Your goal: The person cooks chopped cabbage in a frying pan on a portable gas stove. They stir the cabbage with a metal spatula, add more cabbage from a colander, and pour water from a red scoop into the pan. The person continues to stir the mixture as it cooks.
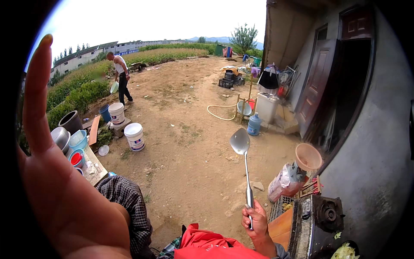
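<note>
Spatula held — greens in pan.

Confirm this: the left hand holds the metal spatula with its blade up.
Wrong hand: the head view shows the right hand holding the metal spatula, blade up as you say. The left hand is raised near the camera.

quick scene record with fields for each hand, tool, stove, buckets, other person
left hand: raised close to camera, one finger upright, nothing seen in it
right hand: closed around the handle of a metal spatula
tool: spatula, blade up
stove: lower right, beside the wall
buckets: two white buckets, one blue bucket, left side
other person: upper left, holding a pale basin
</note>
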Action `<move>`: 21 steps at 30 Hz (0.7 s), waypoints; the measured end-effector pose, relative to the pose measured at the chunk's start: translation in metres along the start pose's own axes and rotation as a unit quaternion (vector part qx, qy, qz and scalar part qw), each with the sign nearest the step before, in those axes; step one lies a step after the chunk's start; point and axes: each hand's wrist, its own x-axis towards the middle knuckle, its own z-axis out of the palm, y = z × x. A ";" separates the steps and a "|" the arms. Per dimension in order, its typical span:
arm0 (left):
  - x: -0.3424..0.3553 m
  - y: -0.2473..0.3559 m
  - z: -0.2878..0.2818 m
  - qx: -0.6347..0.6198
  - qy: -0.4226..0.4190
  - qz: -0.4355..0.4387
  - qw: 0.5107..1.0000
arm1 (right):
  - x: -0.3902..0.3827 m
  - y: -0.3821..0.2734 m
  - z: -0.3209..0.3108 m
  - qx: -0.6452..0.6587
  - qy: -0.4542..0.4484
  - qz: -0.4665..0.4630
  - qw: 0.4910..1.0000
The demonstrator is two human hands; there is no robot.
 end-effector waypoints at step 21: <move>-0.480 -0.043 -0.089 -0.030 -0.784 -0.501 0.365 | 0.008 0.060 -0.070 0.080 0.080 0.034 0.993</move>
